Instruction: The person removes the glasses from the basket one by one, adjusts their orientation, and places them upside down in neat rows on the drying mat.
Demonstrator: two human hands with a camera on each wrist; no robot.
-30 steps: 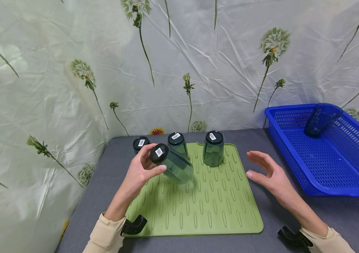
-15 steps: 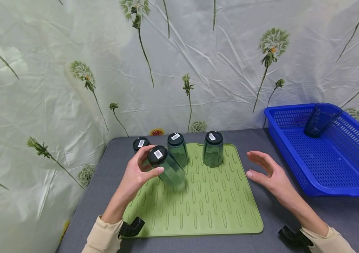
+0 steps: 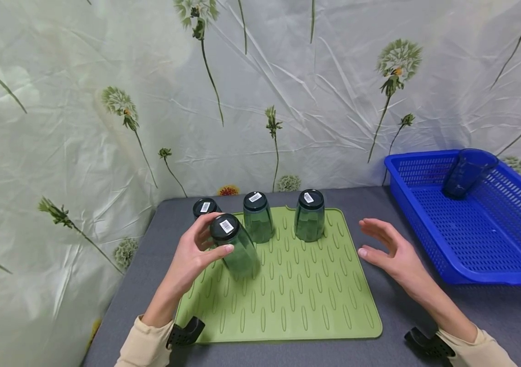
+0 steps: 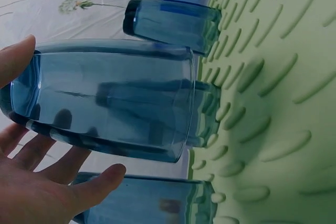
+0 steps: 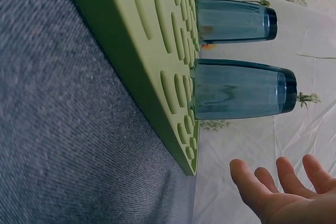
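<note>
My left hand (image 3: 192, 255) grips a greenish drinking glass (image 3: 237, 252) near its dark base. The glass is upside down and tilted, with a barcode sticker on the base. In the left wrist view, the rim of this held glass (image 4: 126, 98) is apart from the green drying mat (image 4: 283, 145). Three more glasses stand inverted along the mat's back: a left glass (image 3: 205, 207), partly hidden by my fingers, a middle glass (image 3: 258, 219) and a right glass (image 3: 309, 219). My right hand (image 3: 395, 257) hovers right of the mat, fingers relaxed, holding nothing.
A blue plastic basket (image 3: 453, 250) stands at the right with one glass (image 3: 466, 173) leaning in its far corner. Grey cloth (image 3: 132, 285) covers the table around the mat. A flowered white curtain (image 3: 333, 102) hangs behind.
My left hand has moved slightly left and toward me, turning the glass closer to vertical and lowering its rim toward the mat. My right hand has stayed in place.
</note>
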